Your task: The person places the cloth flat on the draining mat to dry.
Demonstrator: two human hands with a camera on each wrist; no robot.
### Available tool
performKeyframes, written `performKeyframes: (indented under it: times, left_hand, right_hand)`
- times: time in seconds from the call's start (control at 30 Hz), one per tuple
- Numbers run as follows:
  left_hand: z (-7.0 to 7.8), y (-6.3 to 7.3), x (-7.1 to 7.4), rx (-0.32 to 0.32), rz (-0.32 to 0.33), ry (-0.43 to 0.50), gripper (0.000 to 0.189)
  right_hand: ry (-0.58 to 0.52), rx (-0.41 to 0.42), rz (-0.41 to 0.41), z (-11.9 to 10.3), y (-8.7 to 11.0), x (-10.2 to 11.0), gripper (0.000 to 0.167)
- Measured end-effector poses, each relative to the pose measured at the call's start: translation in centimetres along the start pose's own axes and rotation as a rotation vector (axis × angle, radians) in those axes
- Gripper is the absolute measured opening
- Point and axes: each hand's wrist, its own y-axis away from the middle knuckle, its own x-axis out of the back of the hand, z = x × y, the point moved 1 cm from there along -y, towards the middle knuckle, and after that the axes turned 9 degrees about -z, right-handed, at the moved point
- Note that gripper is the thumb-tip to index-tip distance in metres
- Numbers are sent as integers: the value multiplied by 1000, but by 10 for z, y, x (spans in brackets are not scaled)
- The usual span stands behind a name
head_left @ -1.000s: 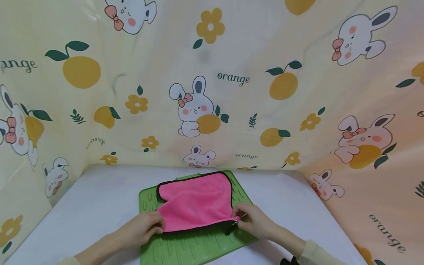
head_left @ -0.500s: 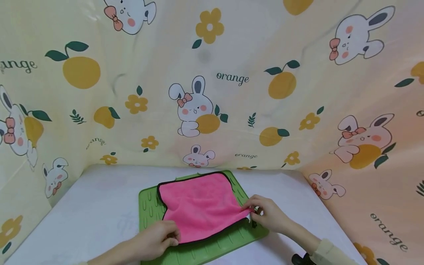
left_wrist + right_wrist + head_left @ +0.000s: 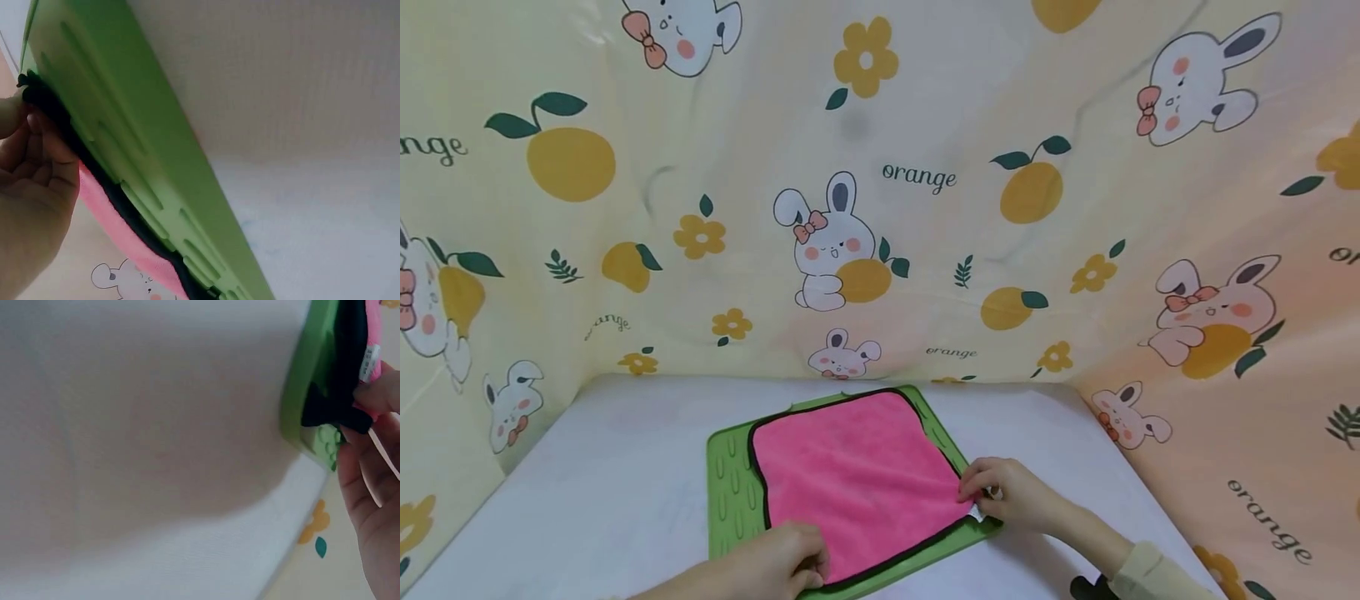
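Note:
A pink cloth (image 3: pixel 857 475) with a black edge is spread over a green ribbed mat (image 3: pixel 733 492) on the white table. My left hand (image 3: pixel 778 558) pinches its near left corner between thumb and fingers; in the left wrist view the black edge (image 3: pixel 147 234) runs down from that pinch. At the near right corner, my right hand (image 3: pixel 1018 496) pinches the cloth beside a small white label (image 3: pixel 369 363). Both held corners are close over the mat, and the cloth lies nearly flat, with slight creases toward the right hand.
White table surface (image 3: pixel 640 467) surrounds the mat on the left, back and right. A cream curtain (image 3: pixel 940 275) printed with rabbits and oranges stands behind and at both sides. Something black (image 3: pixel 1090 588) is at the right wrist by the sleeve.
The left hand has moved right and toward the near edge, the right hand outward to the right. Between them the folded near part of the cloth has opened out across the mat.

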Motion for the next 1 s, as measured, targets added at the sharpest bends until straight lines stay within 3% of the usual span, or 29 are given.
performKeyframes:
  times: [0.1, 0.33, 0.47, 0.6, 0.7, 0.77, 0.83, 0.9, 1.0]
  left_hand:
    - [1, 1, -1, 9, -27, -49, 19]
    - [1, 4, 4, -65, -54, -205, 19]
    - [1, 7, 7, -41, -75, -110, 16]
    - [-5, 10, 12, -42, -51, 39, 11]
    - [-15, 11, 19, -92, 25, 80, 10]
    - [-23, 10, 25, -131, 109, 70, 10]
    - [-33, 9, 33, -129, 200, 45, 9]
    - [-43, 9, 43, -79, 294, 24, 8]
    - [-57, 11, 58, 51, 405, 34, 6]
  right_hand:
    - [41, 22, -49, 0, 0, -6, 35]
    - [23, 4, -99, 1, 1, -9, 33]
    - [-93, -51, -147, 1, -4, -1, 26]
    - [-167, -88, -118, 6, -16, 9, 21]
    - [-177, -117, -57, 14, -29, 16, 21]
    - [-184, -157, -22, 20, -40, 19, 21]
    - [-175, -214, 6, 29, -53, 22, 22]
    - [-152, -279, 34, 39, -68, 23, 22]
    - [-122, -333, 67, 54, -88, 23, 24]
